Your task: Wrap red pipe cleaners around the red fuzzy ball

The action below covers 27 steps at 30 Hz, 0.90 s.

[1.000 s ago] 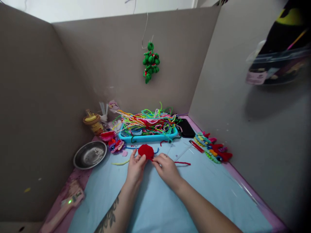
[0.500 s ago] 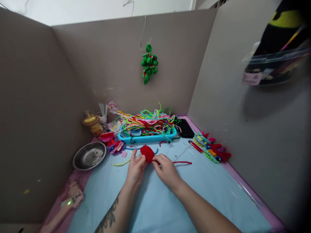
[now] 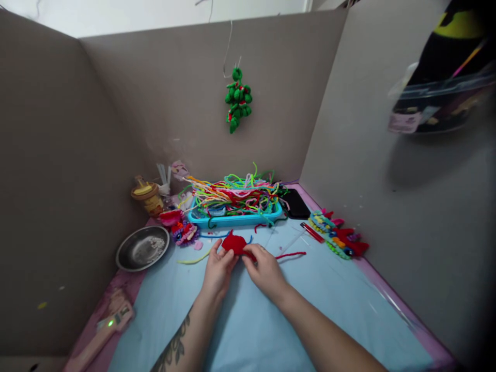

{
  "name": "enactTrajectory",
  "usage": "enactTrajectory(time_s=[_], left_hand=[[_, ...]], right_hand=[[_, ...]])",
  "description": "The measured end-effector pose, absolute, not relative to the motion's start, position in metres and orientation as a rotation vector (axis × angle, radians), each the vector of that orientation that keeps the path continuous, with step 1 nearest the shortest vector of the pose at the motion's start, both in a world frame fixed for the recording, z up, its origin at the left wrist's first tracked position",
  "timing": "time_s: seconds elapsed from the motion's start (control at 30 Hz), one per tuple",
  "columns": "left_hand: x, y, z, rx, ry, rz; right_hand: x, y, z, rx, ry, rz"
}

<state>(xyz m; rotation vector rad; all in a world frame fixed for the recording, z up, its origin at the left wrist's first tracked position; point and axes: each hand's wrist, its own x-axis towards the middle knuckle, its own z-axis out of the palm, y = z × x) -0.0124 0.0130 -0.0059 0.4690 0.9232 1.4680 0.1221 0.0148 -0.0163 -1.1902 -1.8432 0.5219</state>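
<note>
A small red fuzzy piece point(image 3: 234, 243), looking like shaped pipe cleaner, is held up over the middle of the blue table cover. My left hand point(image 3: 219, 266) grips its lower left side between thumb and fingers. At its right edge, my right hand point(image 3: 262, 264) pinches with thumb and forefinger; the fingers hide that part. A red pipe cleaner point(image 3: 291, 254) lies on the cover to the right of my right hand. Just behind the red piece lies a blue pipe cleaner point(image 3: 213, 236), and a yellow-green one point(image 3: 192, 261) is left of my left hand.
A blue tray point(image 3: 236, 221) heaped with pipe cleaners stands behind my hands. To the left are a metal bowl point(image 3: 124, 252) and a pink glue gun point(image 3: 101, 336). On the right lie a red cutter point(image 3: 312, 232), a black phone point(image 3: 295, 204) and colourful fuzzy fish point(image 3: 336, 236). Grey partitions enclose the table.
The red piece has tilted and now shows a wider, flatter shape with a small point on top. Both hands keep nearly the same place.
</note>
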Motion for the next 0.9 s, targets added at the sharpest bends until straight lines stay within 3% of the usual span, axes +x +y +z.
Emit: enactTrajectory(time_s=[0.9], left_hand=[[-0.003, 0.009, -0.009, 0.567, 1.106, 1.500]], right_hand=[[0.125, 0.014, -0.008, -1.147, -2.005, 0.291]])
